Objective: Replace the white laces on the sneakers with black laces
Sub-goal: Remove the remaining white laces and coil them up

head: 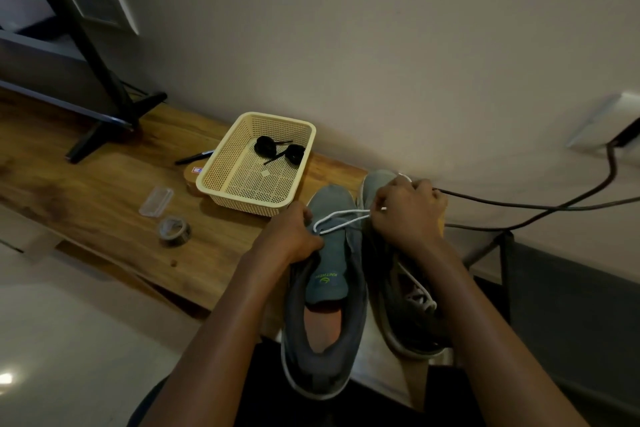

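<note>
Two grey sneakers lie side by side at the table's near right end. My left hand (pixel 294 236) grips the side of the left sneaker (pixel 325 305) near its eyelets. A white lace (pixel 341 218) runs from that sneaker's lower eyelets to my right hand (pixel 405 211), which pinches it and holds more of it bunched above the knuckles. The right sneaker (pixel 405 308) sits under my right forearm and has white laces (pixel 420 291) threaded in it. Two coiled black laces (pixel 278 151) lie in a cream mesh basket (pixel 221 180) behind the sneakers.
On the wooden table (pixel 104 191) sit a tape roll (pixel 175 230), a small clear plastic case (pixel 156 200), a pen (pixel 194 157) and a black monitor stand (pixel 114 121). Dark cables (pixel 540 206) trail to the right toward a wall socket (pixel 609 125).
</note>
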A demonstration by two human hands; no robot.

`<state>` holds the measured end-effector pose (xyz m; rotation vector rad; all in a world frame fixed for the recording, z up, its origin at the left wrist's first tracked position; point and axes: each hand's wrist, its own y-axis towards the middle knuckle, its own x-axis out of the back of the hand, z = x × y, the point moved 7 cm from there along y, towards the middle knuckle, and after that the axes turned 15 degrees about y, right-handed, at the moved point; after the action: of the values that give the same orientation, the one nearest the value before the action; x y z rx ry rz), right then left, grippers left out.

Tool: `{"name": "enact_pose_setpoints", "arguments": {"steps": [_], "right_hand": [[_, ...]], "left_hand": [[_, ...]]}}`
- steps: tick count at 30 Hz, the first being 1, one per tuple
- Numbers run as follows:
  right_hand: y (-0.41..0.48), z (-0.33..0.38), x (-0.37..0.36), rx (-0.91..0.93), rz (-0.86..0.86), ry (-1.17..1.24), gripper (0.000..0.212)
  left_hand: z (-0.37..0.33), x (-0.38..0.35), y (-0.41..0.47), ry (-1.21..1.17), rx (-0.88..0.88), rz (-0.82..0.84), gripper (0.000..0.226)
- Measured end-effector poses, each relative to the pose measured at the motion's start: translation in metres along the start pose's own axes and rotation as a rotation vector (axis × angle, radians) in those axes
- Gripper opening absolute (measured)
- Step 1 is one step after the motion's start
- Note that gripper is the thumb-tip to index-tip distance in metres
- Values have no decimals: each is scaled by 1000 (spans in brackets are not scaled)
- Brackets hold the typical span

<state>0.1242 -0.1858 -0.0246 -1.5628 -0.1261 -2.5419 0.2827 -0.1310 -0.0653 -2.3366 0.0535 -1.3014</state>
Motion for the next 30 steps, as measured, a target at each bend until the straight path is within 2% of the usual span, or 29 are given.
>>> {"name": "enact_pose_setpoints", "arguments": {"steps": [6,12,17,21,25,28,30], "right_hand": [[-7,26,-28,164,83,-47,24],[-5,23,-31,159,53,-87,23],[3,1,-3,23,-104,-66,26],[1,11,-9,93,-45,-8,18],[-5,25,-26,173,33,-48,19],[-6,26,-32,179,42,-70,21],[-6,25,-31,181,36,-75,22]], "left_hand": [[5,-2,2,-17,45,3,30],[5,-2,4,-17,12,2,18],[5,-1,5,10,10,-10,19],[8,-2,6,48,24,-33,17],[7,5,4,177,69,-200,18],[2,11,1,331,115,-324,30],[0,13,-1,337,124,-363,28]]}}
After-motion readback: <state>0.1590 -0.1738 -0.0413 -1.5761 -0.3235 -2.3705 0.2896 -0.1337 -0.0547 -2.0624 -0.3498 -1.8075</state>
